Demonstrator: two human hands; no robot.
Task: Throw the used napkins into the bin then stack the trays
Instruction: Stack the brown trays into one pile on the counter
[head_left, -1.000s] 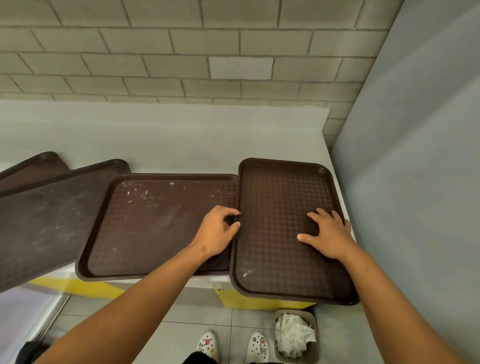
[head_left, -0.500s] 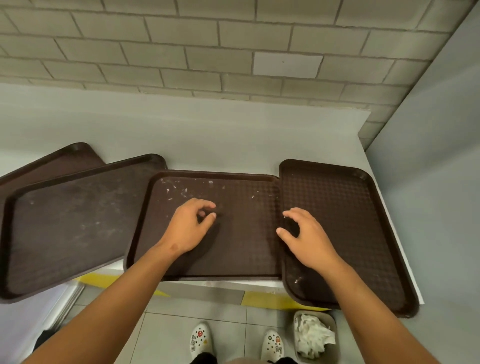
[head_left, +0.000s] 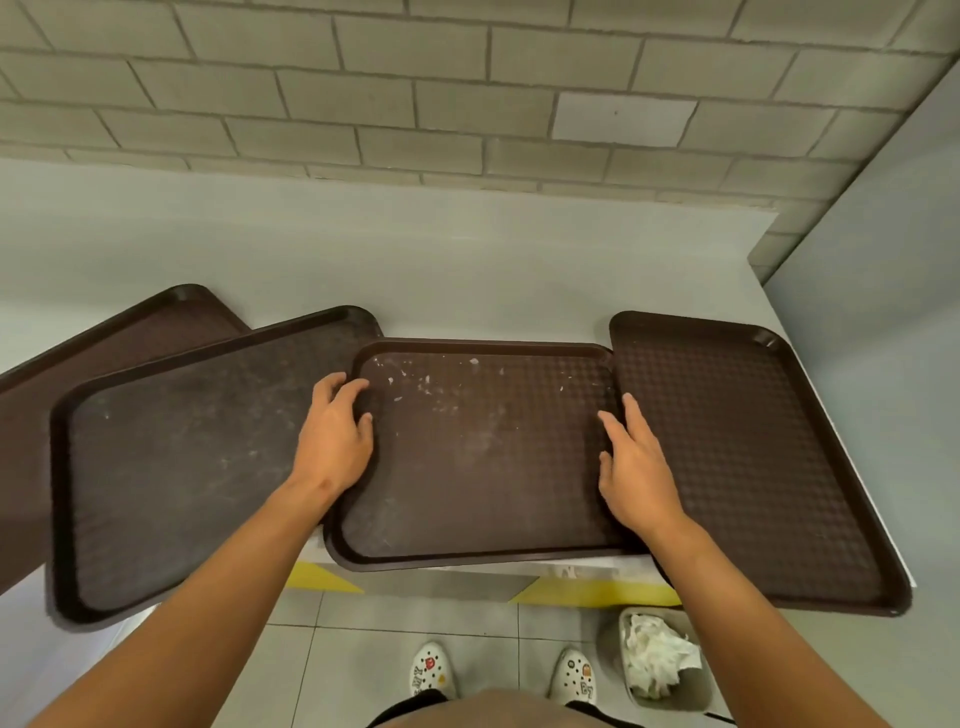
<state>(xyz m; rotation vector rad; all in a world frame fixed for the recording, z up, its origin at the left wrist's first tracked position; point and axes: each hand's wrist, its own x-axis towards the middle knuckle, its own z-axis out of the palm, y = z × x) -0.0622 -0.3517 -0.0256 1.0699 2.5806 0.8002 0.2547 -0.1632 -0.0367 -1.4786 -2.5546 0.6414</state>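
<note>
At six o'clock, nearest the camera, two white shoes (head_left: 498, 675) stand on the tiled floor. Just beside them at about five o'clock sits the bin (head_left: 670, 696), with crumpled white napkins (head_left: 657, 657) already inside it.

Both forearms reach up from the bottom corners to the counter (head_left: 467, 270). The left hand (head_left: 332, 441) lies at the left edge of the middle tray (head_left: 483, 462), fingers curled over the rim where this tray meets its left neighbour; it appears to grip that rim. The right hand (head_left: 634, 467) rests at the tray's right edge at three o'clock from the left hand, fingers fairly straight and pressed along the seam between the middle tray and the right tray (head_left: 753, 467); whether the fingertips hook under the rim cannot be told. The middle tray thus lies between the two hands, speckled with white crumbs toward its far side.

The right tray overhangs the counter's near edge above the bin. At nine o'clock from the left hand lies the large left tray (head_left: 182, 467), scuffed and tilted, its near corner also past the counter edge. Beyond it at ten o'clock, a fourth tray (head_left: 130, 332) shows partly from underneath.

Farthest, at twelve o'clock, rises a grey brick wall (head_left: 415, 93).
</note>
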